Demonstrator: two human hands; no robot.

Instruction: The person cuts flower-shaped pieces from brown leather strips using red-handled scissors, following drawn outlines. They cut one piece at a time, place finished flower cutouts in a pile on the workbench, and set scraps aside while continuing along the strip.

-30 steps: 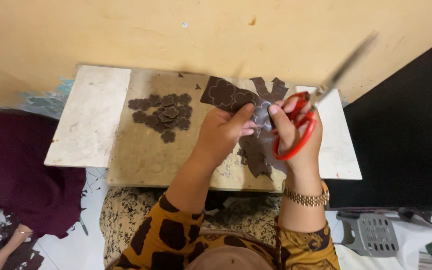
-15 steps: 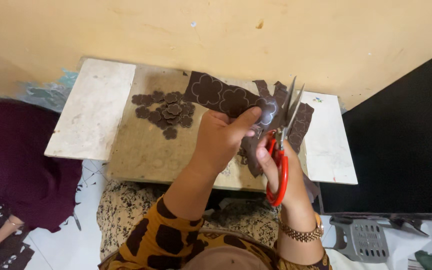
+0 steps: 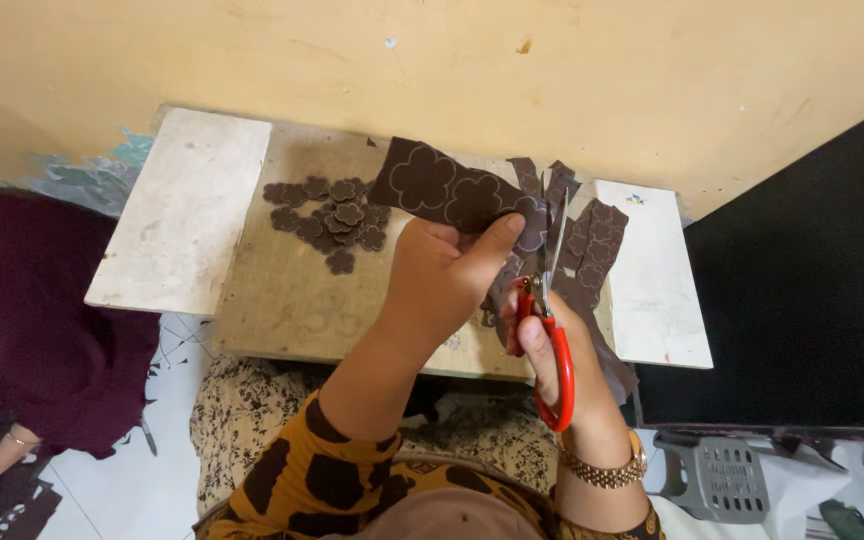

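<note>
My left hand (image 3: pixel 442 280) pinches a dark brown strip (image 3: pixel 447 188) marked with flower outlines, holding it above a low board (image 3: pixel 282 290). My right hand (image 3: pixel 562 365) grips red-handled scissors (image 3: pixel 550 335), blades pointing away from me and meeting the strip's right end. Several cut-out brown flower shapes (image 3: pixel 330 222) lie in a pile on the board, left of my hands. More brown strips and offcuts (image 3: pixel 587 250) lie under and right of the scissors.
A yellow wall (image 3: pixel 452 60) rises behind the board. A black panel (image 3: pixel 802 280) stands at right. A person in dark maroon cloth (image 3: pixel 32 310) sits at left, with brown scraps by their hand. A grey plastic object (image 3: pixel 722 480) lies lower right.
The scissors swung from raised and pointing up-right down to the strip's edge. My left hand turned the strip so its long end points left.
</note>
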